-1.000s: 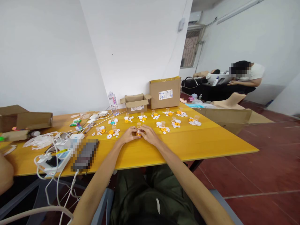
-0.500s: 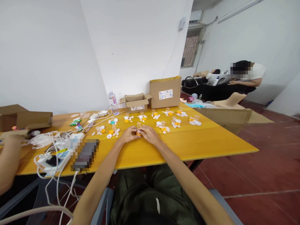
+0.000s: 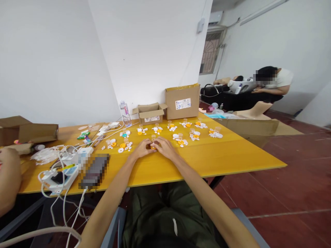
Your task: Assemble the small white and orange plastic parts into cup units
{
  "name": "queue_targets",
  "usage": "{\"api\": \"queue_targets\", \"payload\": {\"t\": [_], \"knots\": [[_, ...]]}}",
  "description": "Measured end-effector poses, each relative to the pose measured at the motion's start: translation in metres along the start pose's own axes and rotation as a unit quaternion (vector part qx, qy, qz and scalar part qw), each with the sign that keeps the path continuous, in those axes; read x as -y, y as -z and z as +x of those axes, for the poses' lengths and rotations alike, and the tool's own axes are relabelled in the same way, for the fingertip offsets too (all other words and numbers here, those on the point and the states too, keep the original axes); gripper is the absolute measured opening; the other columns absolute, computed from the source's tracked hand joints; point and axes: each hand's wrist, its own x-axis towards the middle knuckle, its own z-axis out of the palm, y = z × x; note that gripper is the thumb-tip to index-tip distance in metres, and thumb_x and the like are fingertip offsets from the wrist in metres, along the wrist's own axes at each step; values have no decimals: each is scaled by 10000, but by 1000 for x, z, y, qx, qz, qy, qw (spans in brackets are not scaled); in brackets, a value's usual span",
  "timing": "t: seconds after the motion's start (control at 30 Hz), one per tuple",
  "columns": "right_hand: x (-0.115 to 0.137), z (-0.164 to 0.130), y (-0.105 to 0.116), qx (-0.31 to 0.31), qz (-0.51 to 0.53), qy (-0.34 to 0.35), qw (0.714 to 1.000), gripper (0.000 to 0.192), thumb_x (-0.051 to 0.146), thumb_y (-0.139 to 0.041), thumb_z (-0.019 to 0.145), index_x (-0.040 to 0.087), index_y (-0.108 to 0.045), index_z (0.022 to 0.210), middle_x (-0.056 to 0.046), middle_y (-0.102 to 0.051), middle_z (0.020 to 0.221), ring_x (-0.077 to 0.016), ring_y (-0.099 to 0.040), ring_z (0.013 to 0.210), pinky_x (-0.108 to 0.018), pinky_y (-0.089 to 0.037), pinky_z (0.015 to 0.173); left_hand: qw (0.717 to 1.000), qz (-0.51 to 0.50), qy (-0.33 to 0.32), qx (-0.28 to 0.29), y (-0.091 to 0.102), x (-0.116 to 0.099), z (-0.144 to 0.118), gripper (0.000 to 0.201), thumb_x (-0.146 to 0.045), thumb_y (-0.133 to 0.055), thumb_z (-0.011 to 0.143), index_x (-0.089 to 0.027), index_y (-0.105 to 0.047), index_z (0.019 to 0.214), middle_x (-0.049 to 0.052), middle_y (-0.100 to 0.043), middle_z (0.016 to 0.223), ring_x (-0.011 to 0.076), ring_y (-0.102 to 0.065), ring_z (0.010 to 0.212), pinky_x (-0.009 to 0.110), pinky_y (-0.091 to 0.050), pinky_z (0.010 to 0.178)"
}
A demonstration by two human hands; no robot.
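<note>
- The left hand [image 3: 141, 148] and the right hand [image 3: 164, 147] are brought together on the yellow bench [image 3: 207, 158], fingertips meeting over a small orange part [image 3: 152, 147].
- The grip of each hand is pinched nearly closed on that part; its form is too small to be made out, and which hand carries the load cannot be told.
- The part is located at the middle of the bench, at 6 o'clock from the small open carton [image 3: 150, 113].
- Rows of similar orange and white pieces [image 3: 181, 140] are laid out from 10 o'clock to 2 o'clock of the hands; the nearest are just beside the fingers.
- Risk: if the pinch is released unevenly, the part can probably spring loose and be lost among the neighbouring pieces.
- Risk: the sorted groups can be scattered by a wrist or forearm swept sideways, since they lie close by.
- Risk: the water bottle [image 3: 125, 113] at 11 o'clock stands near the white cables [image 3: 59, 155]; it could be toppled if a cable is tugged.
- Another person's arm [image 3: 9, 179] is seen at 9 o'clock, well apart from the hands.
</note>
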Motion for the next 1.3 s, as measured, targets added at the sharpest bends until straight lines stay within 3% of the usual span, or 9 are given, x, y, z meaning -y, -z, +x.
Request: {"api": "queue_targets", "payload": {"t": [0.2,0.37,0.47,0.57,0.73,0.9,1.1,1.3], "knots": [[-24,4,-4,-84,-47,-25,995,253,270,-493,956,271,-641,1161,-85,-653,1090,-254,-598,1042,-405,-499,943,999,34,4,-7,0,-2,-1,279,-456,-766,748,-199,-664,784,27,-627,835,210,-587,838,337,-476,834],[-41,10,-16,-58,-86,-4,995,477,176,-494,913,290,-535,1374,-95,-569,1368,-275,-558,1158,-462,-463,1013,998,63,5,-13,-1,-3,-3,271,-450,-769,748,-206,-659,791,36,-628,842,222,-589,837,340,-472,819],[-44,15,-20,-13,-97,5,995,477,142,-512,895,310,-580,1336,-83,-602,1346,-273,-576,1135,-444,-487,969,997,72,6,-19,-2,-1,-4,259,-437,-766,751,-207,-659,801,39,-627,843,225,-589,841,338,-475,811],[-46,20,-20,14,-95,4,995,371,136,-559,882,302,-668,1195,-81,-696,1154,-254,-623,1023,-386,-517,880,997,69,4,-20,-2,2,-4,254,-425,-761,757,-203,-662,832,41,-627,861,224,-591,855,343,-477,825],[-40,17,-12,-32,-61,-31,997,215,178,-612,862,285,-701,1026,-59,-718,977,-236,-650,911,-345,-531,785,998,56,9,-14,-1,4,-3,315,-438,-785,732,-193,-670,892,44,-634,879,222,-591,863,350,-478,833],[-17,10,-3,-90,13,-31,995,226,279,-573,904,255,-675,1105,-57,-712,1007,-215,-652,886,-357,-546,825,999,36,17,0,0,4,-2,264,-382,-790,726,-188,-674,862,28,-631,867,211,-586,858,356,-470,852],[5,6,-2,-69,12,45,997,222,281,-580,911,271,-693,1102,-58,-708,1019,-210,-648,939,-353,-538,886,999,26,18,-4,-1,6,-1,215,-356,-767,738,-185,-675,830,35,-644,886,209,-591,861,350,-477,840],[4,3,0,-22,-12,51,998,218,262,-594,903,267,-696,1095,-57,-703,1019,-202,-645,945,-341,-535,871,1000,15,8,-17,-2,7,-1,184,-319,-744,737,-177,-675,831,44,-657,893,203,-593,845,341,-482,837]]}}
